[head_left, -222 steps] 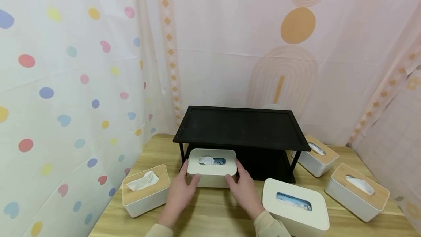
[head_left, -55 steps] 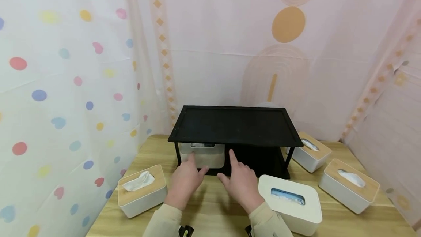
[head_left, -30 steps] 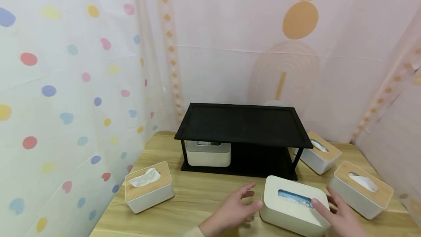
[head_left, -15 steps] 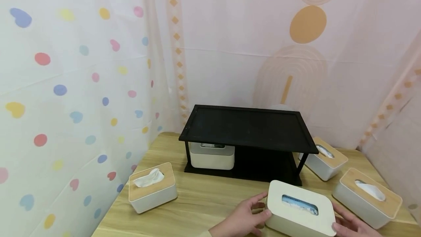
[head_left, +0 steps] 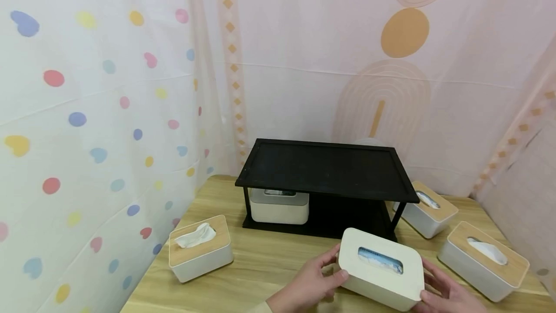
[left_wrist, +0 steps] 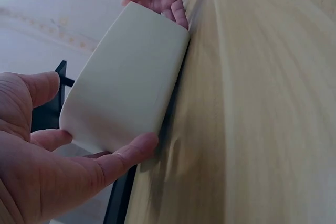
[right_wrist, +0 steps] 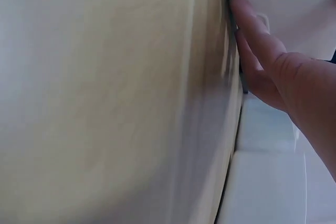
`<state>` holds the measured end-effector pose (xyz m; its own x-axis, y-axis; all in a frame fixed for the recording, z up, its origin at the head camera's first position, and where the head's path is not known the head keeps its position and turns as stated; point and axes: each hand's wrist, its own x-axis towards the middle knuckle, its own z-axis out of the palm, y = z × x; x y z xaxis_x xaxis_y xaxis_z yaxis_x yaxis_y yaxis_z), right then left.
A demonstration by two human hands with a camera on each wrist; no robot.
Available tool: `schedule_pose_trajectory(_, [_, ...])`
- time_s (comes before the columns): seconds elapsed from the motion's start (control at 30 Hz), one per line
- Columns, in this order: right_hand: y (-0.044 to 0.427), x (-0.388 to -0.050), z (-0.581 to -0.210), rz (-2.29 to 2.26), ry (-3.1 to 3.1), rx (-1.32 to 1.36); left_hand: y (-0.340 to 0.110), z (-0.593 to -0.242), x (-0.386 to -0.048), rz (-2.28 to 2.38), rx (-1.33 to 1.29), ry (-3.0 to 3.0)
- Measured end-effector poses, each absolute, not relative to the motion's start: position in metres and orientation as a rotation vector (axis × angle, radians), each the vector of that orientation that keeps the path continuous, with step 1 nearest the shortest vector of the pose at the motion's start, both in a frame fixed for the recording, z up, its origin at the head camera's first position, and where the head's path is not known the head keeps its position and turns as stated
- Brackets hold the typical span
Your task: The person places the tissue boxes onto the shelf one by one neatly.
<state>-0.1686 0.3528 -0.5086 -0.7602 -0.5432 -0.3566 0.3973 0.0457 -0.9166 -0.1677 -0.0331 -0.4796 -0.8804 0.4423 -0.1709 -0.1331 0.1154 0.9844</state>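
A cream tissue box (head_left: 373,277) with a slot showing blue packaging is held between both hands at the front right of the head view. My left hand (head_left: 309,281) grips its left end, thumb at the front edge. At the opposite end, my right hand (head_left: 447,291) holds it with thumb and fingers. The left wrist view shows the box's plain side (left_wrist: 126,77) close above the wood. Behind stands a black two-tier rack (head_left: 326,168); a similar cream tissue box (head_left: 280,212) sits at the left of its lower shelf, partly hidden by the top.
A wood-lidded tissue box (head_left: 200,248) stands at the left of the wooden table (head_left: 256,274). Two more, a near wood-lidded box (head_left: 482,260) and a far wood-lidded box (head_left: 427,209), stand at the right. Patterned curtains (head_left: 295,52) hang behind and beside the table.
Earlier, both hands slid the other cream tissue box onto the lower shelf and let it go. They then took hold of the front cream tissue box, which has shifted left and toward the rack.
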Motion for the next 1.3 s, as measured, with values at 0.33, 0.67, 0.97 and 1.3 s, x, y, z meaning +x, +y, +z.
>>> schedule_pose_trajectory(0.33, [0.305, -0.191, -0.499, -1.86, 1.732, -0.206, -0.05, -0.487, -0.186, 1.909, 0.332, 1.991])
schedule_pose_trajectory(0.67, [0.272, -0.199, -0.493, -1.801, 2.065, -0.224, -0.066, -0.489, -0.2, 1.886, 0.374, 2.108])
schedule_pose_trajectory(0.97, [0.243, -0.186, -0.488, -1.292, 2.987, -0.209, -0.072, -0.495, -0.192, 1.453, 0.552, 2.579])
schedule_pose_trajectory(1.3, [0.237, -0.175, -0.495, -0.47, 3.859, -0.926, -0.071, -0.485, -0.167, 0.639, 0.75, 2.91])
